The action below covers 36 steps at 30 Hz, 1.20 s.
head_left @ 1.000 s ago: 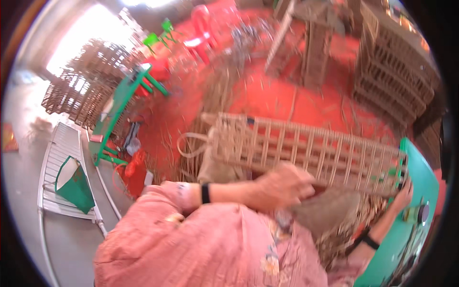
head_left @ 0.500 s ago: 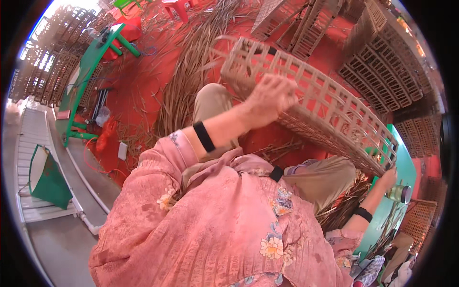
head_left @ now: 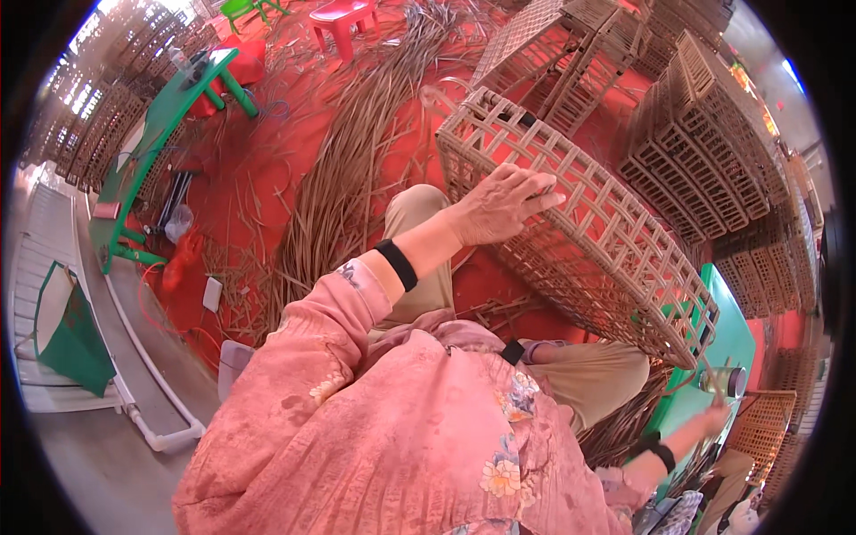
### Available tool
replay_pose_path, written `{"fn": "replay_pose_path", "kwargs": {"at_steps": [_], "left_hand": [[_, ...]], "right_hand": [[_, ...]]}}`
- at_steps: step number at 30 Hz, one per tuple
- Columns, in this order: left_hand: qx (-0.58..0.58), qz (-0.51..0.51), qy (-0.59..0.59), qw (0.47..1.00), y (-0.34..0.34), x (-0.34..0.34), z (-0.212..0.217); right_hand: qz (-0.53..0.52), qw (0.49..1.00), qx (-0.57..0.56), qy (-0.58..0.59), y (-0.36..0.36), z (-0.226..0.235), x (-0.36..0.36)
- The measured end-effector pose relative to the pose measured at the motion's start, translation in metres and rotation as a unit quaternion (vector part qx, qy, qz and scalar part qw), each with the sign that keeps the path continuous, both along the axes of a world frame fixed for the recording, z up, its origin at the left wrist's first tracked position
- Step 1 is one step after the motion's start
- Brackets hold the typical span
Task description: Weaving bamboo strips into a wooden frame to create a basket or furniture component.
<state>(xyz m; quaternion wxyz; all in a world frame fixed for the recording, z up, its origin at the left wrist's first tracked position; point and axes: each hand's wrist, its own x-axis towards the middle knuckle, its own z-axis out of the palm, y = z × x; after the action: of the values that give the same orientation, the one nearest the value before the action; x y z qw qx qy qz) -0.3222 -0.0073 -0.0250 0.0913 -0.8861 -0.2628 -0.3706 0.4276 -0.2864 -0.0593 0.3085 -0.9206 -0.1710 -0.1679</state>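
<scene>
A long openwork basket [head_left: 571, 259], woven of brown strips, is tilted across my lap from upper left to lower right. My left hand [head_left: 499, 207] is at its near upper edge, fingers bent and closed on the lattice rim. Beyond the basket's lower right corner is my right hand [head_left: 709, 421], smeared by motion, next to a green table [head_left: 733, 308]. A thin strand seems to lie between that corner and the right hand, but whether the fingers hold it is too blurred to tell. A clear jar [head_left: 724, 382] stands on the table beside the right hand.
Loose brown strips [head_left: 334, 178] run in a long bundle over the red floor. Stacked woven baskets [head_left: 704, 152] stand at the upper right. Another green table [head_left: 160, 134] is at the left, a red stool [head_left: 342, 16] at the far side. A green dustpan-like container [head_left: 76, 343] stands left.
My right hand has left the basket's lower right corner and moved down toward me. My left hand has settled lower on the rim. The view has shifted slightly.
</scene>
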Motion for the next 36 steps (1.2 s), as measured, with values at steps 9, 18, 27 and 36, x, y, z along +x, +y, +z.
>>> {"fn": "replay_pose_path", "kwargs": {"at_steps": [9,18,27,36], "left_hand": [[-0.028,0.005,-0.016,0.999,-0.018,-0.012,0.002],[-0.136,0.22,-0.404,0.877,0.037,-0.091,0.016],[-0.595,-0.096,-0.509,0.615,0.064,-0.107,-0.001],[-0.528,0.099,-0.534,0.653,-0.119,-0.057,0.016]], "right_hand": [[-0.153,0.981,0.065,0.103,-0.105,0.024,0.067],[-0.069,0.837,0.392,0.376,-0.022,-0.021,-0.103],[0.101,0.894,0.298,0.317,0.112,0.036,-0.259],[0.15,0.974,0.133,0.106,0.148,0.019,-0.21]]}}
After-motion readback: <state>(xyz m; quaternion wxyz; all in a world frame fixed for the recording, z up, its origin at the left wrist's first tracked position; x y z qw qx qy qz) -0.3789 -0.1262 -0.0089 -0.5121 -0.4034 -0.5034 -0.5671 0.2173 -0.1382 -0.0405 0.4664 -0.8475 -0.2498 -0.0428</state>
